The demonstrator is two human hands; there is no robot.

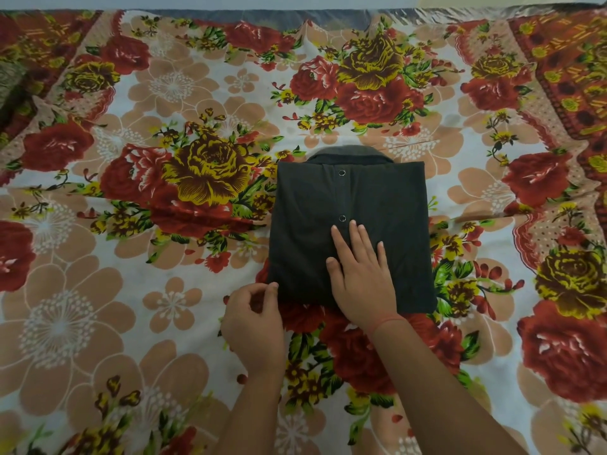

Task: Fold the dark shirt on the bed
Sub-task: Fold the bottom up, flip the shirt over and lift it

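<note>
Pressing flat, my right hand (359,277) lies palm down with fingers (354,236) extended on the dark, square-folded cloth shirt (302,224), gripping nothing. I see the shirt resting mid-bed on the red-and-yellow floral bedsheet (131,257), collar at the far edge. My left hand (254,320) pinches the shirt's near-left corner, fingers curled.

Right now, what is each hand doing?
Left hand: fingers curled, pinching the near left corner of the dark shirt.
Right hand: open, pressed flat on the shirt.
</note>
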